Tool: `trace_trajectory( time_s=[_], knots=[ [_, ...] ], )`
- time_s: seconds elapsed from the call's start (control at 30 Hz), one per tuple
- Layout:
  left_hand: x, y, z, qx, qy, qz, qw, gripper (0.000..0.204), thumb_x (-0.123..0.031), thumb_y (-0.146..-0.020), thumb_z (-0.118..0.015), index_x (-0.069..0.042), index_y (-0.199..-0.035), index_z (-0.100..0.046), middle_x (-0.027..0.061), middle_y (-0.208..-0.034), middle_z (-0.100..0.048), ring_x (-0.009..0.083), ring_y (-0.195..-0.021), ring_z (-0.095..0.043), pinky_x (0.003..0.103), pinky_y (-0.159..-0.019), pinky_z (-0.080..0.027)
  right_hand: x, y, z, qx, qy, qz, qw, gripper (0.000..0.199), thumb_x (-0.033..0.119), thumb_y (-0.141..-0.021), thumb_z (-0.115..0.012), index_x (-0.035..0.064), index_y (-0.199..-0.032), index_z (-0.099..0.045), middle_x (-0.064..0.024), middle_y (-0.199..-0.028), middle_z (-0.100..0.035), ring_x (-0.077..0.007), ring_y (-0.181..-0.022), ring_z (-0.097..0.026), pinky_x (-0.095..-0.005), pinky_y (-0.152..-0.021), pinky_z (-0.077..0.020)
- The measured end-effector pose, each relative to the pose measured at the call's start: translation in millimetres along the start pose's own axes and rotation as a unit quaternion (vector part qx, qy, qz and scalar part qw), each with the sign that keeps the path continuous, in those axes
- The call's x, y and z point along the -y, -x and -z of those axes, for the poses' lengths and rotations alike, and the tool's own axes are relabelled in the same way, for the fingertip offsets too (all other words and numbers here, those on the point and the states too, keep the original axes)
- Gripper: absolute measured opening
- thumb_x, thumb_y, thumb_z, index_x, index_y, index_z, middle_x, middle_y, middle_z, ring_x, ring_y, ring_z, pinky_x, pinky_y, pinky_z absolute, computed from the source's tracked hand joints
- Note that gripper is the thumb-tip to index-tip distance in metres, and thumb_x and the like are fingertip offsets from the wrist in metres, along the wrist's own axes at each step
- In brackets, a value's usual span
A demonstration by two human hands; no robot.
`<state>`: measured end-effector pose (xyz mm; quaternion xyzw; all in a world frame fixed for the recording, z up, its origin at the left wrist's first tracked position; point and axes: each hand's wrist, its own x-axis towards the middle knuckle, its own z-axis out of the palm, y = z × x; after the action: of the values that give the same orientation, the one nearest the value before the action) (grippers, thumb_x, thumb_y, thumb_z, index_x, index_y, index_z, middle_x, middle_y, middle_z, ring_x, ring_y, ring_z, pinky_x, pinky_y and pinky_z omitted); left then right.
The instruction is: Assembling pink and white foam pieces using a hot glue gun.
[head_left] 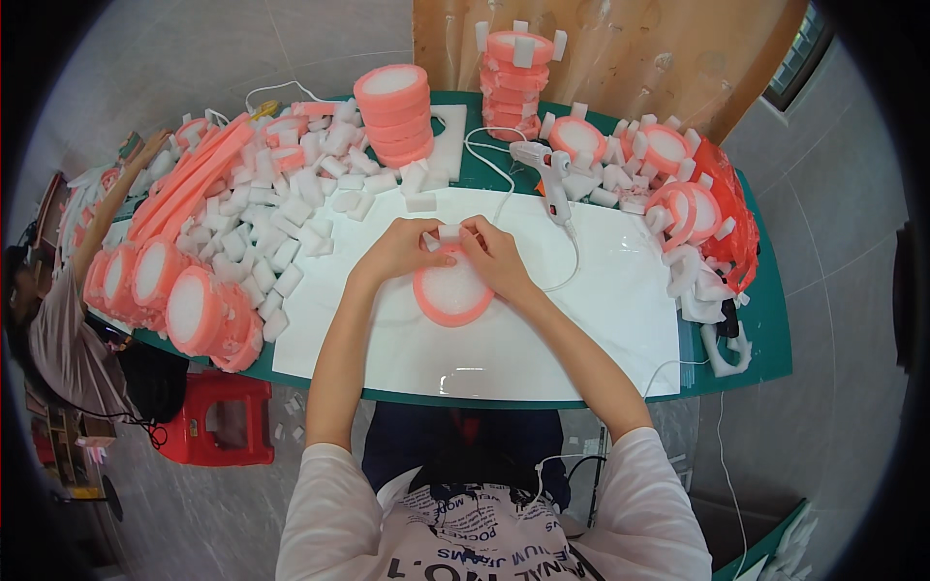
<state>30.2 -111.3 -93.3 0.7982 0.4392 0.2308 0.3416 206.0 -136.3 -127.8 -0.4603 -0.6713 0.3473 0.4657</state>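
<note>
Clamping a white foam block (449, 233) between curled fingertips of left hand (400, 250) and right hand (496, 259), at the far rim of a pink-edged foam disc (452, 294). Touching that disc, just below both hands, with left thumb. Note, beyond right hand, a hot-glue gun (548, 170).

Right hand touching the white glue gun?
Apart: the head view shows bare white sheet between the right hand and the glue gun.
</note>
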Motion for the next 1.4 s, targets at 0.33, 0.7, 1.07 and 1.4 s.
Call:
trace_trajectory(
  time_s=[0.33, 0.7, 1.07, 1.4],
  knots=[
    [-0.7, 0.7, 1.6, 0.001, -0.007, -0.005, 1.000, 0.047, -0.030, -0.061, -0.076, -0.001, -0.094, -0.061, 0.0103, -0.080, -0.062, 0.0166, -0.059, -0.053, 0.028, -0.056, -0.044, 1.1, -0.4, 0.2, 0.003, 0.002, 0.001, 1.000, 0.017, 0.016, -0.085, -0.049, 0.0001, -0.090, -0.051, -0.0126, -0.075, -0.058, -0.0196, -0.061, -0.054, -0.0285, -0.057, -0.0423],
    [-0.8, 0.2, 2.0, 0.010, 0.003, 0.005, 1.000, 0.048, -0.029, -0.060, -0.076, -0.001, -0.097, -0.060, 0.0102, -0.080, -0.061, 0.0169, -0.059, -0.053, 0.028, -0.056, -0.044, -0.3, 0.0, -0.1, 0.001, 0.001, -0.001, 1.000, 0.017, 0.016, -0.085, -0.050, 0.0004, -0.091, -0.051, -0.0124, -0.075, -0.058, -0.0185, -0.060, -0.053, -0.0284, -0.057, -0.0420],
    [1.8, -0.4, 0.7, 0.007, -0.013, 0.002, 1.000, 0.050, -0.028, -0.060, -0.076, -0.002, -0.100, -0.060, 0.0101, -0.082, -0.061, 0.0173, -0.061, -0.054, 0.029, -0.058, -0.044, 0.7, 0.4, 0.0, -0.001, 0.004, 0.001, 1.000, 0.016, 0.016, -0.085, -0.049, 0.0004, -0.091, -0.051, -0.0125, -0.075, -0.058, -0.0189, -0.060, -0.053, -0.0287, -0.058, -0.0421],
    [0.8, 0.2, 0.6, 0.005, 0.008, 0.000, 1.000, 0.049, -0.026, -0.061, -0.076, -0.002, -0.101, -0.060, 0.0081, -0.076, -0.058, 0.0138, -0.059, -0.050, 0.026, -0.056, -0.042, 0.0, 0.2, -0.1, 0.002, -0.001, 0.005, 1.000, 0.017, 0.016, -0.085, -0.050, 0.0002, -0.091, -0.051, -0.0128, -0.075, -0.058, -0.0197, -0.061, -0.054, -0.0286, -0.058, -0.0424]
  ],
)
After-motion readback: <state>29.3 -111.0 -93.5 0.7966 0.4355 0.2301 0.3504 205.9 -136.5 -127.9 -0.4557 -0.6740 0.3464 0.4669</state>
